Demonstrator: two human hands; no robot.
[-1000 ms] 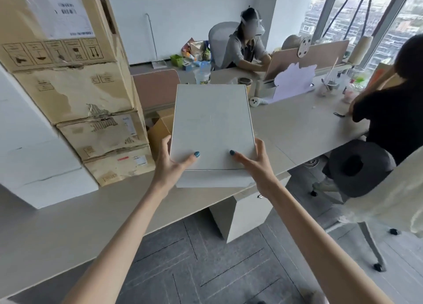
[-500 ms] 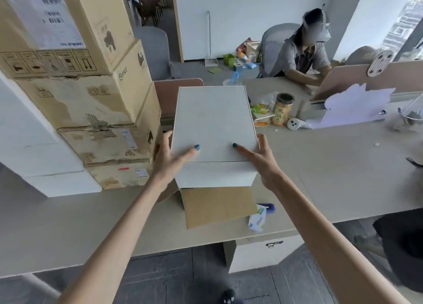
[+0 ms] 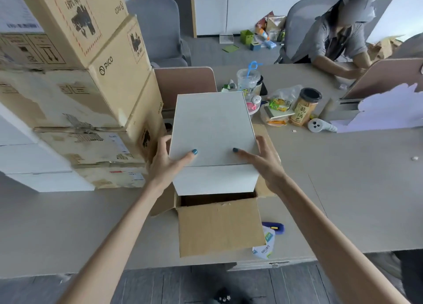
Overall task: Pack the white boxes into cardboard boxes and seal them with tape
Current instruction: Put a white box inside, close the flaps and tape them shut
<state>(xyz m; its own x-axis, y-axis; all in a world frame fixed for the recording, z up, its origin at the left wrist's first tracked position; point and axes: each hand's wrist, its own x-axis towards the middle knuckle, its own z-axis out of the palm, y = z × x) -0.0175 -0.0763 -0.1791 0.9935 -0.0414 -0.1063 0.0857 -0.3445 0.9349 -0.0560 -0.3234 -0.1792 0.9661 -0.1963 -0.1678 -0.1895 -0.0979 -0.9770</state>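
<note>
Your left hand (image 3: 163, 164) and right hand (image 3: 263, 161) grip the white box (image 3: 212, 129) over the open cardboard box (image 3: 219, 226), not packed or taped yet

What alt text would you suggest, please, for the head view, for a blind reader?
The left hand and right hand grip a white box by its sides, over an open cardboard box on a grey desk. Stacked cartons stand to the left.

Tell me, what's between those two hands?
The white box, gripped by the left hand and right hand above the open carton, seen in the head view.
</note>
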